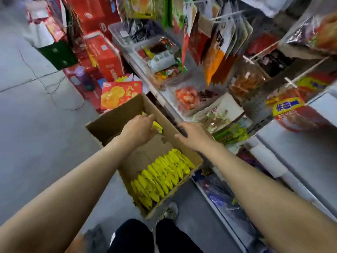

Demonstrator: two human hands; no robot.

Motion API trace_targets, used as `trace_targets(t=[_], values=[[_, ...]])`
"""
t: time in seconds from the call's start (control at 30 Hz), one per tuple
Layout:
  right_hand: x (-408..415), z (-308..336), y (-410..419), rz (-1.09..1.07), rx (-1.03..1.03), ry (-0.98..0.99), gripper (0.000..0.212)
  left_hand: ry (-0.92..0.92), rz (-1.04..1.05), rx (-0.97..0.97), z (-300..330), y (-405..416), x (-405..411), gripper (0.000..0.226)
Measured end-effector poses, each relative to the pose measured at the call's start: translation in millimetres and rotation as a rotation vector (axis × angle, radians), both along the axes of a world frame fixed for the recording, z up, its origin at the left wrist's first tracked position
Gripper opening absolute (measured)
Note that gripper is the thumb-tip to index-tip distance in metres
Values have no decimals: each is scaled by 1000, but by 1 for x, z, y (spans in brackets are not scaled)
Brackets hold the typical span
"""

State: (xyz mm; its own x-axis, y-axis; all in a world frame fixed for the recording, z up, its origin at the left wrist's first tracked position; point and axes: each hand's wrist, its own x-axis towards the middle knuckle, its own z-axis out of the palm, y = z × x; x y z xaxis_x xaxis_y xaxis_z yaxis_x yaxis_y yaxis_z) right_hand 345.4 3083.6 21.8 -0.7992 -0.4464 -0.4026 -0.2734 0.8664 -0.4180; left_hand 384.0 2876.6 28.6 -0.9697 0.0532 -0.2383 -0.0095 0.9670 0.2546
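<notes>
Arms outstretched; left hand [139, 129] grips yellow packet [158, 127], right hand [193, 136] holds carton [116, 115] rim.

Both forearms bare, stretched forward and down. Left hand [140, 128] – back up, fingers curled round yellow packet [157, 127]. Right hand [191, 136] – palm down, fingers bent over carton [116, 115] wall, thumb on inner side. Hands near each other, not touching. Legs in dark trousers [131, 238] at bottom edge, one shoe [169, 210] showing.
</notes>
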Motion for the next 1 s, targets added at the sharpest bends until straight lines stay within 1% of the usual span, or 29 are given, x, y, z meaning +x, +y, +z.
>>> trace_targets(t=[0.13,0.27,0.43,0.53,0.63,0.7,0.83,1.0], values=[[2,-73,1,-28,84,-170,53,-197,-31,80,-79,-8,-2,51],[14,-148,2,-92,184,-354,53,-382,-79,217,-154,-8,3,49],[28,-215,-12,-187,173,-507,53,-568,-115,347,-228,-18,11,48],[31,-239,-20,-245,158,-519,53,-568,-144,459,-255,-25,17,43],[28,-253,-25,-304,159,-512,54,-555,-123,567,-271,-32,16,37],[26,-261,-27,-331,165,-503,48,-571,-119,580,-279,-34,13,36],[26,-271,-29,-328,193,-438,30,-617,-114,615,-289,-32,6,35],[19,-267,-22,-422,110,-451,22,-621,-46,605,-295,-29,2,34]])
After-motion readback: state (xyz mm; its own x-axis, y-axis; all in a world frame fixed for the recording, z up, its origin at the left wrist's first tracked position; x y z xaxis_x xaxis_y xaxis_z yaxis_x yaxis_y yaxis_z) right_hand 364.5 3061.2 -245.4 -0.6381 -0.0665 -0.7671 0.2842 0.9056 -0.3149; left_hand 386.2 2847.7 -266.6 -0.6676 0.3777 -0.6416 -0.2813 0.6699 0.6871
